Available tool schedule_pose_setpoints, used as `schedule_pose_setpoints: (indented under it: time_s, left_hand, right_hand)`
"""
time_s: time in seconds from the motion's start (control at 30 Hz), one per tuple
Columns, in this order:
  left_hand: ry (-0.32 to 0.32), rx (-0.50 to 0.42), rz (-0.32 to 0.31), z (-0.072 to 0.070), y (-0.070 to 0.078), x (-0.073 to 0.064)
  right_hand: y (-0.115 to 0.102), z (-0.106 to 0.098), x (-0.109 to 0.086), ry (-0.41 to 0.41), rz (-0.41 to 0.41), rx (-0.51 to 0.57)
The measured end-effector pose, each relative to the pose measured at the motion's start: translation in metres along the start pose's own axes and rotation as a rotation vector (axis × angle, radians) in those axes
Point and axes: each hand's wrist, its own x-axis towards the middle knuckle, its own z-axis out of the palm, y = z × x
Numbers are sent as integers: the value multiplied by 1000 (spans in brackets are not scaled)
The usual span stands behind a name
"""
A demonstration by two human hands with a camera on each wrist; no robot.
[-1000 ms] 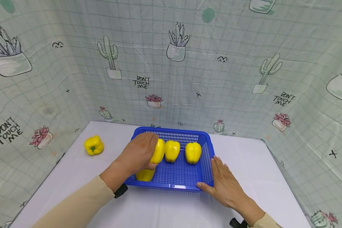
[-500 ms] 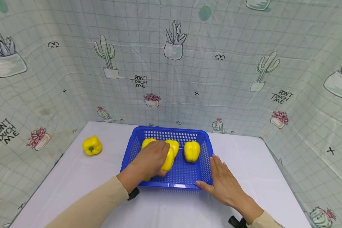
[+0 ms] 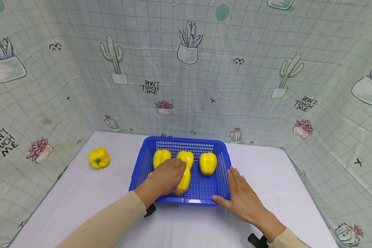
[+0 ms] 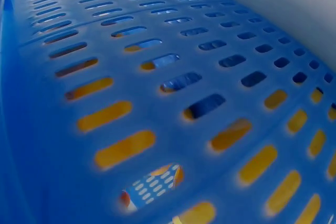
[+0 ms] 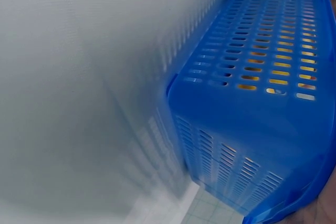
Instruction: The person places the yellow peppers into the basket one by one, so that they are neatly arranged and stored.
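My left hand (image 3: 166,176) reaches over the front rim into a blue plastic basket (image 3: 193,201) and grips a yellow bell pepper (image 3: 185,181) near the front middle. Behind it, three more peppers stand in a row: a left one (image 3: 161,156), a middle one (image 3: 186,157) and a right one (image 3: 208,164). A sliver of another pepper (image 3: 150,174) shows beside my left hand, mostly hidden. My right hand (image 3: 248,200) lies with straight fingers along the basket's right side, thumb at the front corner. The left wrist view shows the slotted basket wall (image 4: 31,145) with yellow through its slots.
One yellow bell pepper (image 3: 99,157) lies on the white tabletop (image 3: 117,172) left of the basket, stem end toward me. A cactus-print cloth (image 3: 214,86) hangs behind and along both sides of the table.
My left hand has moved the gripped pepper right and toward me, lower in the basket, uncovering the back-left pepper. My right hand stays at the basket's right side.
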Motion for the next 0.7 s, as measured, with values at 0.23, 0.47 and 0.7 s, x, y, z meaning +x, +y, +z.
schedule_pose_setpoints:
  time_s: [0.23,0.47,0.7]
  left_hand:
    - [-50,-11,2,3,2,3]
    - [-49,17,-4,8,3,4]
    - [-80,-9,-16,12,4,7]
  right_hand:
    - [0,-1,1,0,-5,-3]
    - [0,-2,1,-9,3,-8]
    - [-1,-2,1,-8,3,-14]
